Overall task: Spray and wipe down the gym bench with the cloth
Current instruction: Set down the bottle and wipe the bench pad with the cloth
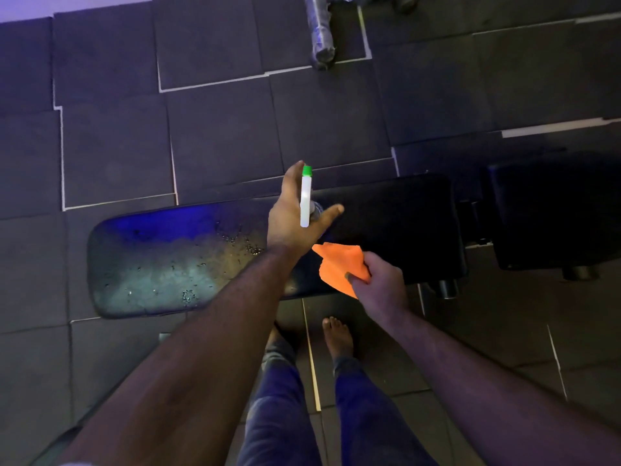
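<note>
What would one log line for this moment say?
left hand: holds spray bottle over bench | right hand: pinches orange cloth | bench: droplets visible | wipe: not begun

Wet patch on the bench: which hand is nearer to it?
Left. The left hand, holding the spray bottle, hangs at the wet patch's right edge; the right hand, gripping the cloth, is farther right.
</note>
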{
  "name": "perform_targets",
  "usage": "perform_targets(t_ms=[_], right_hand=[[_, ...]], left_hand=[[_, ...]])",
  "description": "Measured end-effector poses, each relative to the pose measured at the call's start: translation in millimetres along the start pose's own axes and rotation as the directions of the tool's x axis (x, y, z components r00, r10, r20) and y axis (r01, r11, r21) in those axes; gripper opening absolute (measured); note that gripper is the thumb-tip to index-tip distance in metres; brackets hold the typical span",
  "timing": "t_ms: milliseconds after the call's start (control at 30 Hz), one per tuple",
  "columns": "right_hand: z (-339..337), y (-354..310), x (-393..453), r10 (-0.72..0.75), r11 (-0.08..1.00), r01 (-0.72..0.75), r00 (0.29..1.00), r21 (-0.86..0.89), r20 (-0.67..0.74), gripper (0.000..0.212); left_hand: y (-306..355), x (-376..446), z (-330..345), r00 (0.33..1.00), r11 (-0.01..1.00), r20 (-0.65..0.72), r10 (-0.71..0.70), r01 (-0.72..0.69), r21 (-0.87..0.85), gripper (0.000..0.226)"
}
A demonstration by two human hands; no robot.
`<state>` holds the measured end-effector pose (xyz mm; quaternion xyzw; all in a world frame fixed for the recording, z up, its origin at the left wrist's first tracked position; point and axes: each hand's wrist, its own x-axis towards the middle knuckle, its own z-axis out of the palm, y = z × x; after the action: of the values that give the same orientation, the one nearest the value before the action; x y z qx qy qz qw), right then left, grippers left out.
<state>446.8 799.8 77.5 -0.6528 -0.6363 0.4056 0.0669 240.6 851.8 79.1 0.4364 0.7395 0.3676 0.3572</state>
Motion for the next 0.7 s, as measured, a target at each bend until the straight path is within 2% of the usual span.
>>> perform_targets(t_ms=[67,100,133,233,300,367,400,500,567,633,700], right_hand=[[4.8,-7.4,-3.2,-0.067,0.997,0.064,0.995,0.042,0.075,0.018],[6.5,-13.2,-5.9,-0.097,0.994,0.091,0.989,0.057,0.112,0.017],[8.8,-20.4,-8.5,-0.124,0.991,0.115,0.981,0.065,0.147,0.015],[17.5,-49.8,-15.3,-0.226,0.973,0.204,0.935,0.105,0.272,0.015],[27.8,-75.3,-18.1,-0.285,0.958,0.255,0.882,0.129,0.375,0.018],[42.3,-102.0,-17.6,-0.299,0.954,0.260,0.850,0.147,0.433,0.024],[51.1,-114.8,-16.5,-0.295,0.955,0.253,0.851,0.154,0.433,0.027],[85.1,-154.3,-10.1,-0.281,0.960,0.254,0.847,0.120,0.451,0.024],[114.6,-181.0,-4.7,-0.307,0.947,0.311,0.794,0.083,0.524,0.025],[148.5,-204.4,1.3,-0.332,0.932,0.352,0.744,0.082,0.579,0.027],[183.9,-223.2,10.0,-0.348,0.924,0.373,0.734,0.083,0.583,0.029]], left_hand=[[-13.5,-7.3,-13.6,0.998,1.000,0.051,-0.029,0.029,0.002,0.113],[-21.8,-15.4,-22.8,0.997,1.000,0.066,-0.028,0.029,-0.008,0.117],[-30.5,-26.2,-33.4,0.997,1.000,0.076,-0.018,0.019,-0.016,0.114],[-56.0,-62.6,-68.2,0.988,0.990,0.155,-0.022,0.044,-0.136,0.084],[-69.3,-84.8,-96.5,0.938,0.929,0.326,-0.116,0.219,-0.298,0.082],[-87.3,-104.6,-127.7,0.861,0.866,0.464,-0.206,0.382,-0.324,0.091],[-97.3,-115.5,-143.2,0.843,0.850,0.482,-0.237,0.421,-0.317,0.088],[-125.8,-147.5,-188.9,0.847,0.775,0.410,-0.340,0.499,-0.388,0.069],[-140.5,-160.8,-217.6,0.858,0.710,0.298,-0.418,0.513,-0.482,0.050],[-152.7,-166.1,-242.5,0.842,0.636,0.142,-0.520,0.493,-0.594,0.024],[-167.3,-167.7,-268.0,0.780,0.630,-0.077,-0.621,0.438,-0.641,0.027]])
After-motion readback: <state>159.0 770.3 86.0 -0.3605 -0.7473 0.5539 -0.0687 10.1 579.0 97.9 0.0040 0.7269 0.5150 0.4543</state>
